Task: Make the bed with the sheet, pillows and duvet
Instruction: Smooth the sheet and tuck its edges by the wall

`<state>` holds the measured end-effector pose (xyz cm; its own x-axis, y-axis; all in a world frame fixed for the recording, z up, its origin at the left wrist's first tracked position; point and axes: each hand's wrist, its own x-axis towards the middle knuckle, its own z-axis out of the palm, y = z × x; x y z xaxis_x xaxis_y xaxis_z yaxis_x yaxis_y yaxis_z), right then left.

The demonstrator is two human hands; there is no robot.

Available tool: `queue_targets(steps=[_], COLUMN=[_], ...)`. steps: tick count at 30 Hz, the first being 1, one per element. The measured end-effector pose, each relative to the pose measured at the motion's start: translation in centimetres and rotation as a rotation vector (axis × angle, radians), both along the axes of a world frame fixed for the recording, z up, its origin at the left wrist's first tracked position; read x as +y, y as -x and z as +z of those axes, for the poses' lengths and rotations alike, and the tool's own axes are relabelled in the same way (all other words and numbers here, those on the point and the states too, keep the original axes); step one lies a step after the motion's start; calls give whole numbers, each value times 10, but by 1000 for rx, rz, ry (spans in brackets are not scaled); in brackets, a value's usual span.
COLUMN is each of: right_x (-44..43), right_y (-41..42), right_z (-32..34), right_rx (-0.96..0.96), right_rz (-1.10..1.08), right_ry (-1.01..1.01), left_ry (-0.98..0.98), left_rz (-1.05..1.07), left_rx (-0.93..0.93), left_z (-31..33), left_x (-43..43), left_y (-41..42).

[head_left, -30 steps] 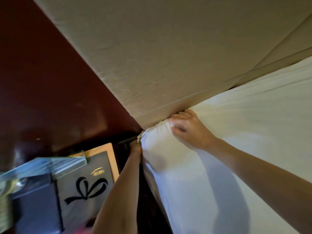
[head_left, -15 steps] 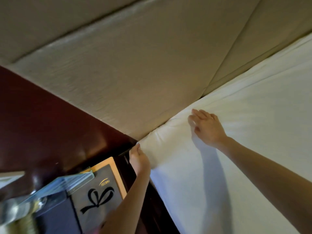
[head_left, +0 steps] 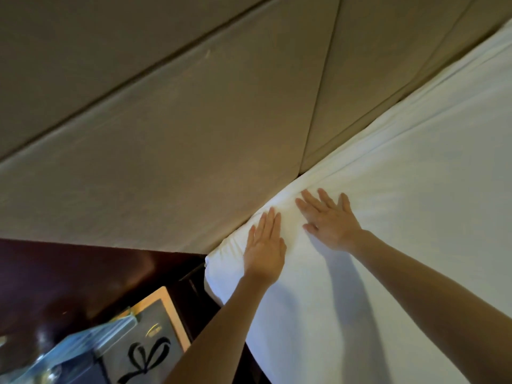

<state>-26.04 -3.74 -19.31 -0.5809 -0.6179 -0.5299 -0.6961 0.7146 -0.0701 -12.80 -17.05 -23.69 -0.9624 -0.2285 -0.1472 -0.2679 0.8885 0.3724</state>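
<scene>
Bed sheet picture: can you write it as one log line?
sheet: spread out | left hand: flat on corner | right hand: flat on it | pillows, duvet: not in view

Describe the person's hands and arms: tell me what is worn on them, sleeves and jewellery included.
The left hand and the right hand are ungloved, and no ring shows on either. Neither wrist carries a watch or bracelet. No sleeve shows on either arm up to the frame's edge.
</scene>
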Motion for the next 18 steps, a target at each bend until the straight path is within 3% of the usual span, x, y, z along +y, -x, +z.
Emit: queue_targets(steps=[9, 12, 14, 16, 18], right_x=[-33, -40, -35, -30, -27], right_y=[36, 46, 47, 51, 56], right_z=[-18, -19, -23, -27, -29], right_rx=[-35, -39, -54, -73, -84], right_rz=[-34, -3, 2, 2, 15], right_ry=[0, -1, 32, 73, 104], left_ry=[-2, -159, -86, 89, 164], left_rz=[-7, 66, -5, -150, -148], left_rx=[-122, -322, -406, -374, -299], left_z=[-9, 4, -6, -12, -16], left_x=[-16, -15, -18, -21, -13], left_y=[55, 87, 99, 99, 82])
